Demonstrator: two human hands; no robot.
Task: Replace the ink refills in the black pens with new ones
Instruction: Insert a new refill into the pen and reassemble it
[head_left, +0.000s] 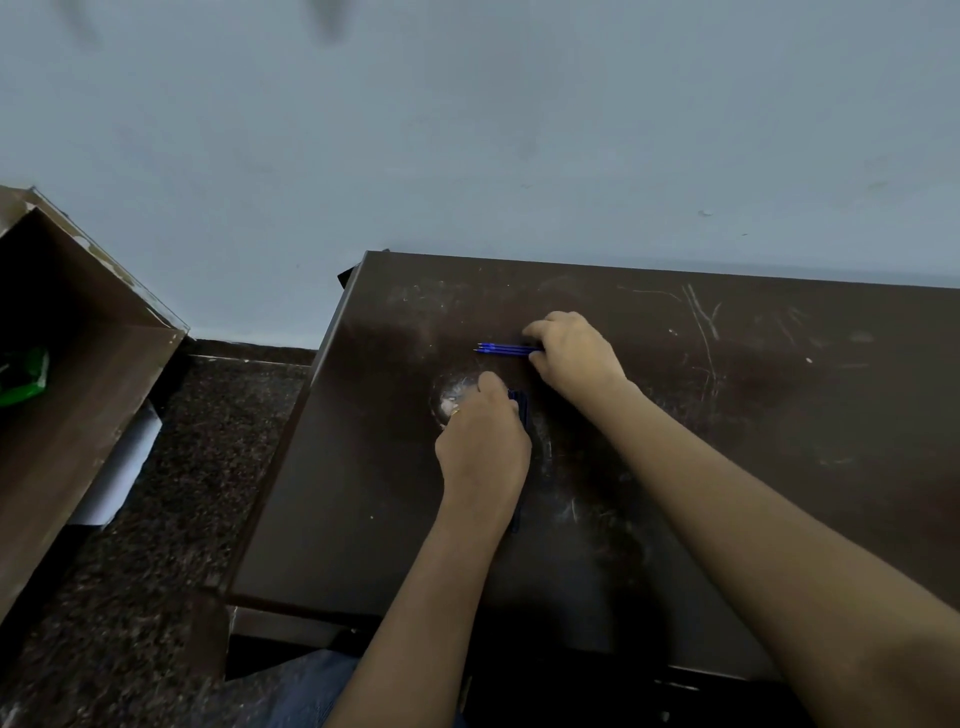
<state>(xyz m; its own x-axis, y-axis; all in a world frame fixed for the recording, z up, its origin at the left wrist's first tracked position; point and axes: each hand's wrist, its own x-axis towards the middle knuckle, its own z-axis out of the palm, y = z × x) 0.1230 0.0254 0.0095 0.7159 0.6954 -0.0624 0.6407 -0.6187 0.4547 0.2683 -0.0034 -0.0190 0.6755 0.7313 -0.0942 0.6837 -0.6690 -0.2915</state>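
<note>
Head view: two hands work on one dark brown table, whose top is scratched and smudged.

1. Blue refills: at least two, possibly three; the exact count cannot be told. They are thin, bright blue rods with fine metal tips pointing left, lying side by side on the table.
2. Right hand: fingers curled down over the right ends of the refills, gripping them.
3. Black pens: a dark bundle on the table, just below the refills. The count is hidden.
4. Left hand: curled round the pens, covering most of them. It wears one ring.

Surroundings: an open brown box stands at left and holds a green item. A white sheet lies on the speckled floor.
</note>
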